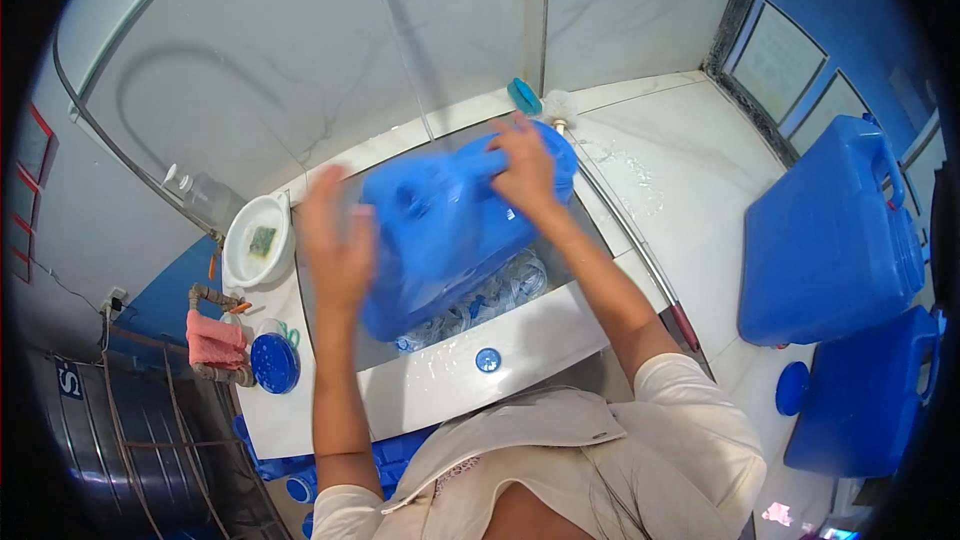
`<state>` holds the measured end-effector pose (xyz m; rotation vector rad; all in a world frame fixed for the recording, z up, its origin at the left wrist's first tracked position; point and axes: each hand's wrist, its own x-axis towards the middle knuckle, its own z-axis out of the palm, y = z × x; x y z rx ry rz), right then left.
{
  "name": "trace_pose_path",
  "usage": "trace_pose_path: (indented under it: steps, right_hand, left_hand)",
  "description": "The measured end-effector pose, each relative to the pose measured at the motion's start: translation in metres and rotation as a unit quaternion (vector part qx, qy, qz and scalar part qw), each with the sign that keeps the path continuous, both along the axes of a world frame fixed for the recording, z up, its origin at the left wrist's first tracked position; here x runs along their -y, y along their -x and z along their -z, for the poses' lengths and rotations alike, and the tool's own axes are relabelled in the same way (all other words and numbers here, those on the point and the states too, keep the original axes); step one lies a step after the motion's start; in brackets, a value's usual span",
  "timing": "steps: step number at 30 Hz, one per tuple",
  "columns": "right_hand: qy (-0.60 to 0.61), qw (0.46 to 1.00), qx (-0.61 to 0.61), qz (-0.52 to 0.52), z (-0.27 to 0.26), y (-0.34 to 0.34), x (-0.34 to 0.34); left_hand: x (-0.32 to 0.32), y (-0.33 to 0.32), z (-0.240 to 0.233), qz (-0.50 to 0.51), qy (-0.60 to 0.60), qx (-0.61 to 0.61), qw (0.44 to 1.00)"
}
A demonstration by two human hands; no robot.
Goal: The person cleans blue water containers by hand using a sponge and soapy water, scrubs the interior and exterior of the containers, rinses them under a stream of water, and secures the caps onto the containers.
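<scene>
A blue plastic water jug [450,217], blurred by motion, is tilted on its side over a sink [577,255] set in a white counter. Its handle is gripped by my right hand [525,165], near the end with the wide round lid [556,150]. At the jug's other end my left hand [337,240] is raised with the fingers apart; whether it touches the jug is unclear. Under the jug, the sink holds crumpled clear plastic pieces [510,289]. A small blue cap [488,360] lies on the front ledge.
Left are a white basin [234,240] with a scouring pad [262,240], a pump bottle [206,195], a blue lid [274,364] and a pink cloth [214,337] on a pipe. Right are a long-handled brush [637,240] and two blue jugs [825,240]. A teal brush [523,96] lies behind.
</scene>
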<state>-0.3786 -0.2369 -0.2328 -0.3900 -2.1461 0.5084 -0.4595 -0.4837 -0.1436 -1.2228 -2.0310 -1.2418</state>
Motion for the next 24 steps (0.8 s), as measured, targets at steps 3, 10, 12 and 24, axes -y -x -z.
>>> trace_pose_path:
  steps: [3,10,12,24]
  right_hand:
    - [-0.130,0.987,0.086,-0.034,0.012,0.025,0.040]
    - [-0.159,0.958,0.234,0.041,0.045,-0.037,0.019]
    - [-0.082,0.982,0.171,-0.021,0.040,-0.079,0.018]
    - [0.365,0.758,-0.422,0.337,0.013,-0.626,-0.067]
  left_hand:
    - [-0.056,-0.018,0.044,-0.010,0.258,-0.176,0.950]
    - [-0.116,-0.021,0.126,0.091,0.328,-0.040,0.940]
    - [-0.117,-0.029,0.135,0.072,0.310,-0.082,0.944]
    - [-0.115,-0.095,0.148,-0.010,0.353,-0.100,0.930]
